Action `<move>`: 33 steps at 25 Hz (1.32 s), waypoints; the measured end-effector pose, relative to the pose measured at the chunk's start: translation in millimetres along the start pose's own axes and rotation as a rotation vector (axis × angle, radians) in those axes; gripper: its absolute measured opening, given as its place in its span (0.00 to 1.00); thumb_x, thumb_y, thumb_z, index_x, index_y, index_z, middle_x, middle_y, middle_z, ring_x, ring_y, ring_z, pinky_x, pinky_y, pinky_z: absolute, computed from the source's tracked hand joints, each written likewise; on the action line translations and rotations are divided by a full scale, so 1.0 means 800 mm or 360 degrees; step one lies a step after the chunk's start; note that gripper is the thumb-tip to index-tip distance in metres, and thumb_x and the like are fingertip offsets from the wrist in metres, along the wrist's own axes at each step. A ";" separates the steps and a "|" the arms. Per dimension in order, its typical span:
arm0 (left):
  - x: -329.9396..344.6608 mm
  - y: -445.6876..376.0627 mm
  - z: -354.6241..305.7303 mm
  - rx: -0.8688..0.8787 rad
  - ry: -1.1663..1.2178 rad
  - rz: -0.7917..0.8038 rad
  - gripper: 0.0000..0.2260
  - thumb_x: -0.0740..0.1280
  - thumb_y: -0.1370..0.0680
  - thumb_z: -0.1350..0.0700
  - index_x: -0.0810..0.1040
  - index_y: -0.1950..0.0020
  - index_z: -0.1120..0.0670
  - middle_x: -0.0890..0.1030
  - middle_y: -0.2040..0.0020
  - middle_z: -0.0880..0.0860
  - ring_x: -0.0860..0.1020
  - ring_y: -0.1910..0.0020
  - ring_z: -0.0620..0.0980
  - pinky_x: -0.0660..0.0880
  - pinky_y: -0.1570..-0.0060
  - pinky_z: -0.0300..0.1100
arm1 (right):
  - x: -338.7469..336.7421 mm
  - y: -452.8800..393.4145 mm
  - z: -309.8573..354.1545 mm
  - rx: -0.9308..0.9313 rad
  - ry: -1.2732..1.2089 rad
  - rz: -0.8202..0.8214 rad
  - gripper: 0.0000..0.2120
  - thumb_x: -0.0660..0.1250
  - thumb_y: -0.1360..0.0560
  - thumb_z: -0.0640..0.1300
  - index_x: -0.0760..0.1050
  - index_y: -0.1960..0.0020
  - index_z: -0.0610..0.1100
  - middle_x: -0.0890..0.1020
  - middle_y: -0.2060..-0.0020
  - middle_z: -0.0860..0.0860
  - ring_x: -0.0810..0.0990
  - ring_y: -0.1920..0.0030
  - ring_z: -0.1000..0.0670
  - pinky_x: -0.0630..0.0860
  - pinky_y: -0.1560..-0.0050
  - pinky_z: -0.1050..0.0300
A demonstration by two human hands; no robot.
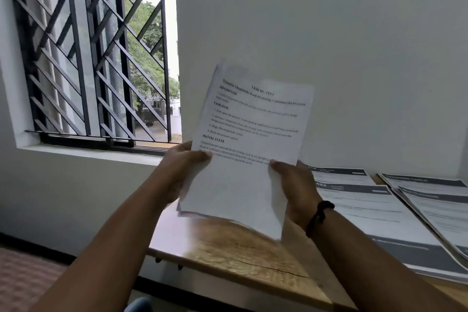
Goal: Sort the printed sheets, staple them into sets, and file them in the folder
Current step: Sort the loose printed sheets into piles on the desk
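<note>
Head view: both hands hold a thin stack of sheets (249, 139) up in front of the wall (329, 33), above the left end of the table (243, 256). The left hand (181, 168) grips the stack's left edge, thumb on the front and the other fingers hidden behind the paper. The right hand (296, 186) grips the right edge in the same way, its thumb across the front; a dark band (319, 215) circles that wrist. The top sheet is tilted, and its headings can be partly read, but the smaller lines are blurred. The stack's lower corner is smeared, so the number of sheets cannot be told. The stack hides part of the table behind it. To the right, more printed sheets (379, 213) with dark header bars lie overlapping on the table; their text is too blurred to read, and the rightmost ones are cut off by the frame edge. A barred window (96, 53) is at the left, with trees beyond.
</note>
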State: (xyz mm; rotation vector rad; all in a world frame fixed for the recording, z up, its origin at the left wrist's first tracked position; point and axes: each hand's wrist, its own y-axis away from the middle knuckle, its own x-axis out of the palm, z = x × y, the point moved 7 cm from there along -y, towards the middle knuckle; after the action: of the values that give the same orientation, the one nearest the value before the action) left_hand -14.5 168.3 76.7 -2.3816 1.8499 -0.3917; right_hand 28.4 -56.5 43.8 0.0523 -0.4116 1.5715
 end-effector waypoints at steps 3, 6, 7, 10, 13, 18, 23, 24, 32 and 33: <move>0.035 -0.013 0.000 -0.0035 -0.0077 0.0076 0.13 0.70 0.31 0.64 0.80 0.48 0.57 0.85 0.52 0.59 0.83 0.58 0.58 0.80 0.56 0.50 | -0.014 0.003 0.055 -0.0456 0.0398 0.0022 0.08 0.63 0.21 0.41 0.74 0.50 0.55 0.82 0.53 0.56 0.81 0.52 0.52 0.79 0.47 0.50; 0.061 -0.016 0.009 0.0062 -0.0020 0.0008 0.11 0.71 0.31 0.62 0.81 0.49 0.57 0.85 0.54 0.59 0.83 0.60 0.57 0.80 0.57 0.48 | -0.024 0.014 0.052 -0.0566 0.0544 0.0087 0.09 0.63 0.21 0.43 0.72 0.49 0.58 0.80 0.54 0.60 0.80 0.53 0.57 0.79 0.53 0.57; 0.068 -0.014 0.020 0.0078 -0.0046 0.0007 0.09 0.71 0.29 0.62 0.81 0.50 0.56 0.85 0.54 0.58 0.83 0.60 0.56 0.80 0.57 0.47 | -0.028 0.018 0.044 -0.0557 0.0591 0.0108 0.09 0.63 0.21 0.43 0.72 0.49 0.59 0.80 0.53 0.61 0.80 0.53 0.59 0.79 0.54 0.59; 0.074 -0.007 0.050 0.0104 -0.0176 0.0005 0.06 0.71 0.27 0.60 0.81 0.52 0.52 0.85 0.56 0.54 0.83 0.59 0.54 0.80 0.58 0.46 | -0.050 0.017 0.023 -0.0450 0.0617 0.0112 0.07 0.68 0.24 0.46 0.75 0.50 0.58 0.82 0.53 0.59 0.81 0.52 0.57 0.79 0.54 0.60; 0.066 -0.007 0.050 0.0172 0.0029 -0.0049 0.05 0.69 0.24 0.61 0.80 0.50 0.54 0.86 0.56 0.54 0.84 0.62 0.52 0.79 0.63 0.44 | -0.061 0.010 0.021 -0.0316 0.0450 0.0130 0.11 0.72 0.28 0.53 0.79 0.47 0.53 0.85 0.54 0.56 0.84 0.54 0.55 0.80 0.52 0.57; 0.062 -0.011 0.056 0.0144 -0.0076 -0.0033 0.14 0.74 0.31 0.56 0.80 0.46 0.54 0.86 0.53 0.55 0.84 0.56 0.54 0.79 0.61 0.44 | -0.061 -0.004 0.016 -0.0309 0.0572 0.0083 0.14 0.69 0.27 0.56 0.79 0.44 0.51 0.84 0.53 0.57 0.83 0.53 0.56 0.79 0.49 0.57; 0.058 -0.002 0.099 -0.0090 -0.0426 0.0080 0.11 0.67 0.22 0.60 0.78 0.40 0.54 0.84 0.50 0.53 0.82 0.51 0.54 0.79 0.50 0.49 | -0.062 -0.002 0.005 -0.0287 0.0760 0.0168 0.05 0.65 0.23 0.53 0.77 0.48 0.56 0.81 0.55 0.63 0.79 0.56 0.65 0.72 0.62 0.74; 0.061 -0.004 0.087 -0.0020 -0.0491 0.0043 0.09 0.67 0.22 0.60 0.78 0.42 0.53 0.83 0.50 0.52 0.82 0.51 0.53 0.79 0.50 0.49 | -0.062 -0.002 0.012 -0.0314 0.0753 0.0170 0.04 0.65 0.23 0.52 0.77 0.50 0.56 0.82 0.54 0.62 0.79 0.57 0.66 0.72 0.63 0.75; 0.170 -0.051 -0.038 0.0227 -0.1036 0.0614 0.09 0.71 0.26 0.55 0.79 0.47 0.53 0.85 0.53 0.55 0.83 0.54 0.57 0.80 0.52 0.50 | -0.182 -0.018 0.157 -0.0254 0.0032 -0.0029 0.16 0.70 0.27 0.53 0.80 0.45 0.45 0.86 0.53 0.48 0.85 0.54 0.46 0.81 0.57 0.51; 0.191 -0.060 -0.034 0.0148 -0.1084 0.0776 0.14 0.72 0.29 0.54 0.79 0.45 0.54 0.85 0.51 0.56 0.83 0.51 0.58 0.80 0.48 0.53 | -0.220 -0.022 0.175 -0.0247 -0.0059 -0.0097 0.15 0.70 0.27 0.51 0.80 0.45 0.44 0.86 0.53 0.46 0.85 0.54 0.45 0.81 0.58 0.52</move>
State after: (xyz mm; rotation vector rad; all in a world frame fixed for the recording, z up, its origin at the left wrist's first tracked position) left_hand 58.4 35.8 135.3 -1.6100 1.8915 0.3316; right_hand 24.2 -265.6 128.1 -0.0253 -0.5548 1.4763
